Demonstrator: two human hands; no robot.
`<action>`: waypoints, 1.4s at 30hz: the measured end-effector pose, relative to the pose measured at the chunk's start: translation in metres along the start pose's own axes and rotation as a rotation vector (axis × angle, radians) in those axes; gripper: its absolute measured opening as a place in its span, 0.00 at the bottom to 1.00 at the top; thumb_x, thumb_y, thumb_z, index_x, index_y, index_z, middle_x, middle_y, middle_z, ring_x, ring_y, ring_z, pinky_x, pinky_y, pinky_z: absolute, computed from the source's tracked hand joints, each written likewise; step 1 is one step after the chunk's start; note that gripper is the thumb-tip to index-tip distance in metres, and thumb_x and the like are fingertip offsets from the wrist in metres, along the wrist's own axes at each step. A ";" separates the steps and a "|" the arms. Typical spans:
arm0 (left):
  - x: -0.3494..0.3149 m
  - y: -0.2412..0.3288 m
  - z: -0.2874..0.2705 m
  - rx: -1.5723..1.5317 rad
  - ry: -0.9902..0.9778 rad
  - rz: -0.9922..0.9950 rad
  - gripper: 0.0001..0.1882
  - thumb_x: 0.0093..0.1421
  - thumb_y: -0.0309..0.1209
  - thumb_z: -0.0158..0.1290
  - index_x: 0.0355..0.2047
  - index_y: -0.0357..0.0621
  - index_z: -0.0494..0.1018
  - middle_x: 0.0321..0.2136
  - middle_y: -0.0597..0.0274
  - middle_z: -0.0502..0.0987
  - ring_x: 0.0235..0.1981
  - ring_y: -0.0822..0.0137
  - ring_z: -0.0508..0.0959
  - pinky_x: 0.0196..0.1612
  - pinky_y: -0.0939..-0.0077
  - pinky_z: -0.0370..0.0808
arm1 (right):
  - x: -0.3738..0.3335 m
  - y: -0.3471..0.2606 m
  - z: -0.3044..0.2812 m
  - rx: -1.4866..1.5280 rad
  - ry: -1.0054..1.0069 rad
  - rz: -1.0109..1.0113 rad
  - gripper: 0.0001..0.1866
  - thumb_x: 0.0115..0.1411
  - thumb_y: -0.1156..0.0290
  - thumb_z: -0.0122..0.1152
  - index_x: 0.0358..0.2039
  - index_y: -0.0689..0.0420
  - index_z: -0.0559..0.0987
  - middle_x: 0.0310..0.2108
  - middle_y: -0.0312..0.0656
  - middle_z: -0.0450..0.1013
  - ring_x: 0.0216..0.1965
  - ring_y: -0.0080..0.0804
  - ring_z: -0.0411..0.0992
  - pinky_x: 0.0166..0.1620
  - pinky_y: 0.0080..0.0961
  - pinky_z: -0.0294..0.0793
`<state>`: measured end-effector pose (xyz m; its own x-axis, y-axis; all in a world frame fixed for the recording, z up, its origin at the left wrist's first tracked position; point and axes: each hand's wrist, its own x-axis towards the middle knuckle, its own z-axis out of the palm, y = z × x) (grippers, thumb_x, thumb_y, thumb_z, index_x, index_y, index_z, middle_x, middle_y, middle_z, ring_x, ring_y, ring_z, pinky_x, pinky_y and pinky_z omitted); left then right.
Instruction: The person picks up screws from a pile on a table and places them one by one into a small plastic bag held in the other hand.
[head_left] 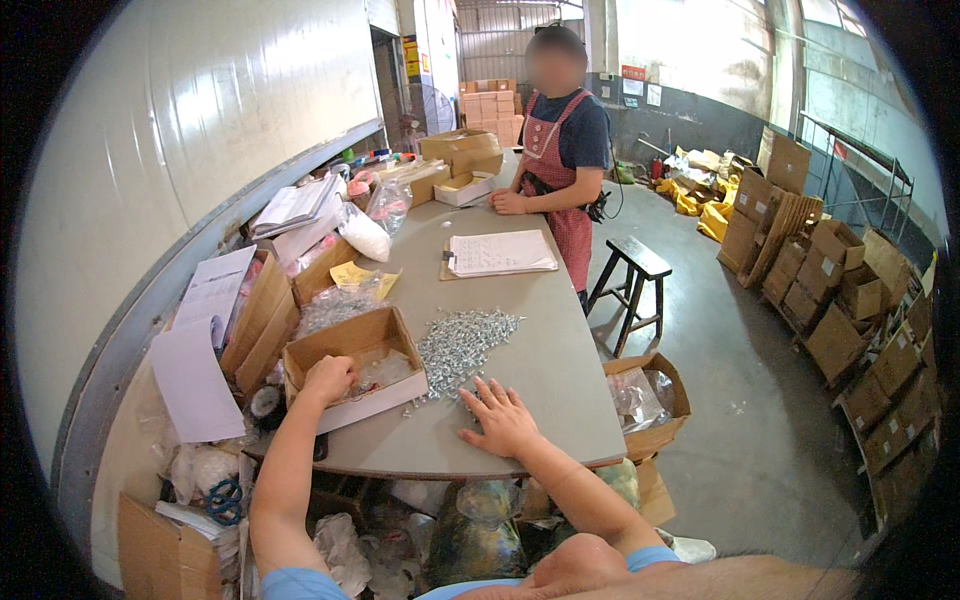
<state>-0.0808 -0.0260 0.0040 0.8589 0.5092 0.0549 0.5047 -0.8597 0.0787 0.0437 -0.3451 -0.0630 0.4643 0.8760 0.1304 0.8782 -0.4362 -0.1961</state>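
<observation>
A loose pile of small silvery screws (468, 343) is spread on the grey table (420, 447). My right hand (503, 418) lies open at the near edge of this pile, fingers spread and palm down. To the left of the screws sits an open cardboard box (405, 387) with a clear plastic bag and small bits inside. My left hand (331, 380) reaches over the left part of this box with its fingers curled closed. Whatever those fingers hold, if anything, is hidden.
Beyond the screws lies a clipboard with papers (500, 253). A co-worker in a red checked apron (560, 140) stands at the table's far right side. Papers (197, 385), cartons and plastic bags crowd the left edge. A black stool (638, 258) and an open carton (670, 400) stand at the right.
</observation>
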 end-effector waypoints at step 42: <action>-0.009 -0.012 -0.002 -0.323 0.219 0.246 0.13 0.49 0.17 0.49 0.37 0.35 0.68 0.29 0.48 0.77 0.34 0.54 0.79 0.38 0.65 0.75 | -0.003 0.004 0.007 -0.014 0.037 -0.013 0.40 0.58 0.39 0.46 0.65 0.46 0.53 0.67 0.46 0.46 0.67 0.48 0.45 0.65 0.47 0.45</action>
<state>-0.0947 -0.0197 0.0050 0.8934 0.3182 0.3172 0.2056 -0.9173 0.3410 0.0447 -0.3484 -0.0711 0.4562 0.8738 0.1686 0.8858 -0.4276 -0.1805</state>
